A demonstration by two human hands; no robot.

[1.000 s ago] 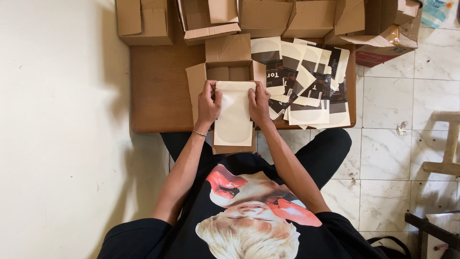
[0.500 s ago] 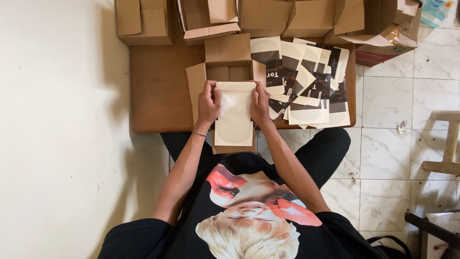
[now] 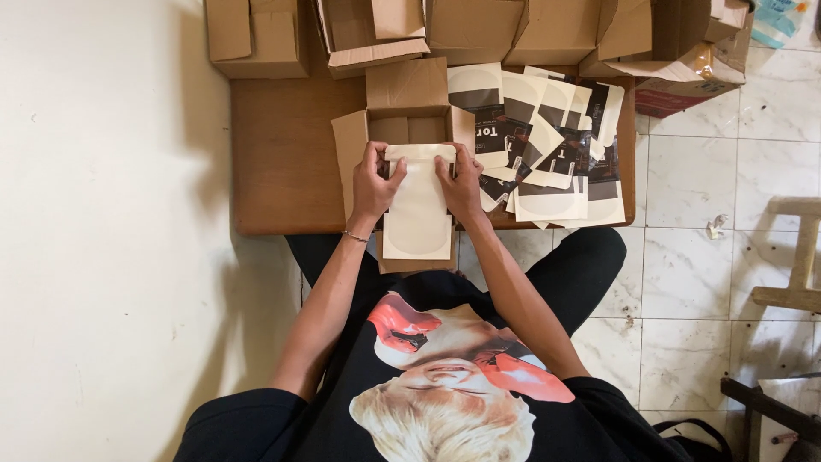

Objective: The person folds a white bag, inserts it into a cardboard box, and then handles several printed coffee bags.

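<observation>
Spanning the upper middle of the view, the brown wooden tabletop [image 3: 282, 171] stands on a pale marbled tile floor [image 3: 710, 274], with a blank cream wall or sheet filling the left side. Along the far edge sits a row of brown cardboard cartons [image 3: 479, 30], flaps open or folded. To the right of centre, a fanned heap of flat pouches [image 3: 552, 137], cream with dark printed panels, covers the tabletop's right part. Just left of that heap stands a small open cardboard box [image 3: 409, 120], its flaps spread outward and its near flap hanging over the tabletop's near edge.

Over this box lies a cream stand-up pouch [image 3: 417, 214], its top edge above the box opening and its rounded bottom toward the person. The left hand [image 3: 373, 184] has its grip clamped on the pouch's upper left edge, thumb across the front; a thin bracelet [image 3: 356, 237] circles that wrist. The right hand [image 3: 462, 184] pinches the upper right edge likewise, thumb reaching inward near the top fold. Both hands flank the pouch, touching it, above the box.
</observation>
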